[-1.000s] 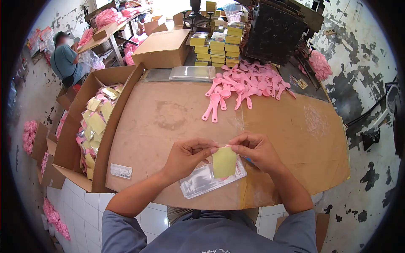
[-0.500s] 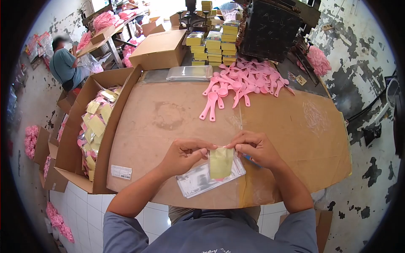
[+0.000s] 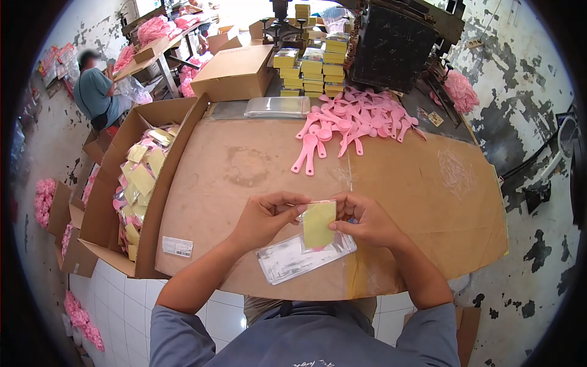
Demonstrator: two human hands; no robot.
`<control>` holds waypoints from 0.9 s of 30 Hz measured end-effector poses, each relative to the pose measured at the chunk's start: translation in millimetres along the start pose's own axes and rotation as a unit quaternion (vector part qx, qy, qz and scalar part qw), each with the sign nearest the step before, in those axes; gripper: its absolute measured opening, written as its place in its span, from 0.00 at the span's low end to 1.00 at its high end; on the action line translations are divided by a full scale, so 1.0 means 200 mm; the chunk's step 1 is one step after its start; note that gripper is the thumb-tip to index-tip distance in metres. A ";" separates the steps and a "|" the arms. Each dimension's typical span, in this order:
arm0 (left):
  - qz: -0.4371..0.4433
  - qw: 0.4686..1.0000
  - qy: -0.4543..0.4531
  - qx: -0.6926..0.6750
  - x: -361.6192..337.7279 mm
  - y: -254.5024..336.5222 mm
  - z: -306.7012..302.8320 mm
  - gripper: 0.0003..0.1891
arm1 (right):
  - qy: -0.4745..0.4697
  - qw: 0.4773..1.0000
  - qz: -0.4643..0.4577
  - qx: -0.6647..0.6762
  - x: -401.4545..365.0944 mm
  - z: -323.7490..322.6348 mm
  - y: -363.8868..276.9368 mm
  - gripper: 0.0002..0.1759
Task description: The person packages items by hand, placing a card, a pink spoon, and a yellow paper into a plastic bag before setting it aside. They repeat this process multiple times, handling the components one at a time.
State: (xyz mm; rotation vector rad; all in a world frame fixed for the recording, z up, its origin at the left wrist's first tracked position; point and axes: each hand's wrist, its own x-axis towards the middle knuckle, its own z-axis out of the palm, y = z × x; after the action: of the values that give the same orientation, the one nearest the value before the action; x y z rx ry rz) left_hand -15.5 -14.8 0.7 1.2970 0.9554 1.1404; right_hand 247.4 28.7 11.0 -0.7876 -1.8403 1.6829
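Between my hands is a small clear plastic packet (image 3: 319,225) with a pale yellow card inside and a bit of pink at its bottom. My left hand (image 3: 266,221) pinches its upper left corner. The thumb of my right hand (image 3: 368,221) presses the card's front near the right edge, with the fingers behind. Under the packet lies a stack of clear plastic bags (image 3: 281,262) on the cardboard-covered table (image 3: 244,202). Farther back, pink spoons (image 3: 361,119) are heaped, with two lying a little apart at the front.
To my left stands a large open carton (image 3: 168,202) full of bagged cards and pink pieces. Another stack of clear bags (image 3: 276,107), a closed box (image 3: 232,73), yellow card stacks (image 3: 312,67) and a black machine (image 3: 394,46) are at the back. A person (image 3: 95,92) sits far left.
The packet has been raised slightly and sits flatter to view. My right hand has moved from its top edge down to its right side; my left hand still pinches the top.
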 end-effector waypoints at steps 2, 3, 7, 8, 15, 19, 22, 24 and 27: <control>0.027 0.998 0.022 -0.052 0.00 0.03 0.05 0.14 | 0.002 1.000 -0.006 0.012 0.01 -0.01 0.01 0.21; 0.041 0.996 0.033 -0.077 0.00 0.04 0.06 0.15 | 0.002 1.000 -0.008 0.017 0.01 -0.01 0.01 0.21; -0.020 0.997 -0.070 0.025 0.00 -0.01 0.02 0.19 | 0.044 0.997 -0.029 0.049 0.01 -0.01 0.00 0.21; -0.059 0.991 -0.111 0.034 0.01 -0.03 -0.03 0.20 | 0.063 0.996 -0.044 0.053 0.01 -0.01 -0.03 0.20; 0.199 0.892 0.341 -0.222 0.08 0.22 -0.15 0.19 | 0.140 0.954 -0.034 -0.262 -0.11 -0.26 -0.15 0.19; 0.104 0.962 0.246 -0.063 0.08 0.09 -0.17 0.18 | 0.127 0.903 0.013 -0.411 -0.17 -0.30 -0.13 0.19; 0.038 0.956 0.065 0.282 0.02 0.02 -0.03 0.19 | 0.100 0.909 0.048 -0.401 -0.18 -0.32 -0.07 0.18; 0.096 0.907 0.004 0.411 -0.01 -0.02 0.03 0.17 | 0.100 0.929 0.067 -0.349 -0.18 -0.33 -0.02 0.17; 0.156 0.882 -0.041 0.442 -0.01 -0.08 0.07 0.14 | 0.115 0.950 0.117 -0.265 -0.17 -0.33 -0.02 0.14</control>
State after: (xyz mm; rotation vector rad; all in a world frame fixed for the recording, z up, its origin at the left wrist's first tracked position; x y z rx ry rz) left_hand -0.4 -18.9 -14.6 2.2844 1.2988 0.8738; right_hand 318.0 50.7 21.7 -1.4065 -2.1141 1.1533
